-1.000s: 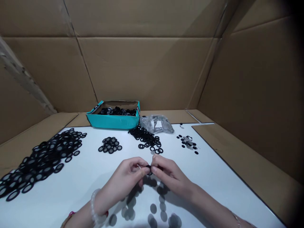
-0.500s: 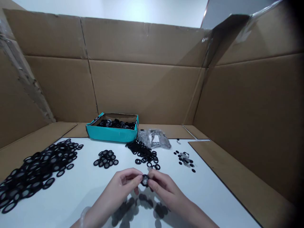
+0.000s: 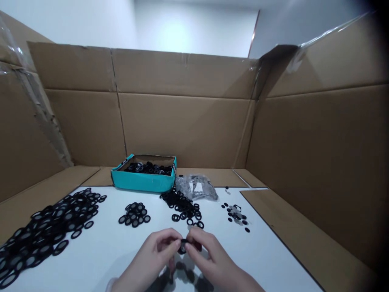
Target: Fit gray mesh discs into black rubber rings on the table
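Note:
A small black ring (image 3: 182,247) with a greyish, see-through centre is held up between both hands, just above the white table. My left hand (image 3: 161,253) pinches its left edge with thumb and index finger. On the opposite edge, my right hand (image 3: 208,255) grips it with thumb and fingers closed. Loose dark and grey discs (image 3: 189,275) lie on the table under the hands, partly hidden by them. Just beyond my fingers are loose black rings (image 3: 184,207), spilling toward me from a heap.
A large pile of black rings with grey centres (image 3: 51,227) covers the left side. A smaller pile (image 3: 134,215) lies mid-left. Behind stand a teal box (image 3: 142,181) of rings and a clear plastic bag (image 3: 197,187). Small discs (image 3: 237,213) are scattered right. Cardboard walls (image 3: 182,129) enclose the table.
The view has tilted upward, so everything sits lower in the picture. Both hands still hold the ring; my right thumb now covers more of its face.

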